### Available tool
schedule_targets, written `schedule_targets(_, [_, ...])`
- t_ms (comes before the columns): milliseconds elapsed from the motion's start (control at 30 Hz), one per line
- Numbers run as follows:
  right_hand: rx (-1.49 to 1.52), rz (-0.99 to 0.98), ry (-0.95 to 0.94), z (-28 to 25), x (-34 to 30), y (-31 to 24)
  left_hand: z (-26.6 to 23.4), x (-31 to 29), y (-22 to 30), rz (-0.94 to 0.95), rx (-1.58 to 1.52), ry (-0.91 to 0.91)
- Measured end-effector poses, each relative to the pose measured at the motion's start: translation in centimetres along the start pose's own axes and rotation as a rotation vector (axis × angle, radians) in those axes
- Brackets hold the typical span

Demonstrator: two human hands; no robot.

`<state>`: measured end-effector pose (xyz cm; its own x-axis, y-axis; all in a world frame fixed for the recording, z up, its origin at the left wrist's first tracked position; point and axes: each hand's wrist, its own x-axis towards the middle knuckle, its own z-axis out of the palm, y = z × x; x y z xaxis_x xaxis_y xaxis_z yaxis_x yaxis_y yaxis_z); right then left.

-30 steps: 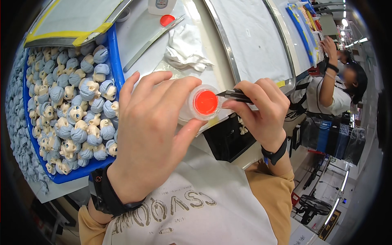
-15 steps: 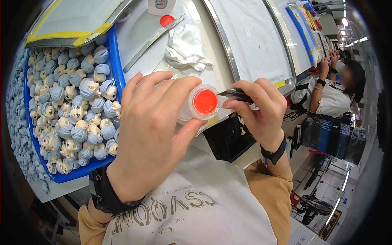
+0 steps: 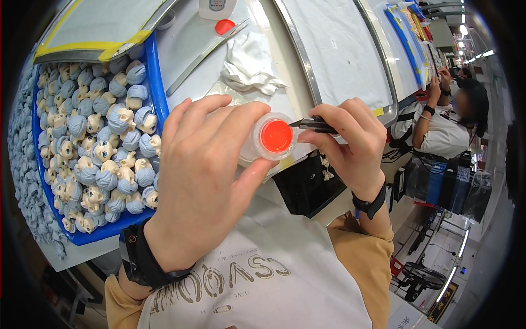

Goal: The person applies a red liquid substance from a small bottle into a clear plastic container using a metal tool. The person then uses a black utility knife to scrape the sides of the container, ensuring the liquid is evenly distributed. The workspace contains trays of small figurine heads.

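My left hand (image 3: 205, 170) is wrapped round a translucent plastic bottle (image 3: 255, 145), thumb on the near side and fingers on the far side. A bright red round stopper (image 3: 276, 136) fills its mouth, which faces up. In my right hand (image 3: 355, 140) a dark utility knife (image 3: 319, 125) is pinched between thumb and fingers. Its blade points left, with the tip at the upper right of the bottle's rim. Whether the tip touches the red stopper, I cannot tell.
At left stands a blue tray (image 3: 159, 90) of doll heads with pale blue hair. Beyond my hands lie a crumpled white cloth (image 3: 249, 64), metal tweezers (image 3: 205, 57) and a red cap (image 3: 224, 26). A metal-edged tray (image 3: 342, 55) is at right. Another person (image 3: 446, 129) sits far right.
The knife tip has moved slightly left, over the bottle's rim, and my right hand has tilted a little. My left hand and the bottle stay almost still.
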<state>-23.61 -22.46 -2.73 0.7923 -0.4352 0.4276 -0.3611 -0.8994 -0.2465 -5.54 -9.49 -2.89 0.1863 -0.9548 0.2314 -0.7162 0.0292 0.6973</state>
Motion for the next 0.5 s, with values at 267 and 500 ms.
schedule_targets(267, [-0.02,-0.045,-0.033,-0.31,0.57,-0.04,0.03,-0.04,0.01,0.002,0.002,0.004])
schedule_targets(500, [-0.024,-0.035,-0.071,-0.67,0.43,-0.08,0.17,-0.05,0.02,-0.011,-0.012,-0.008])
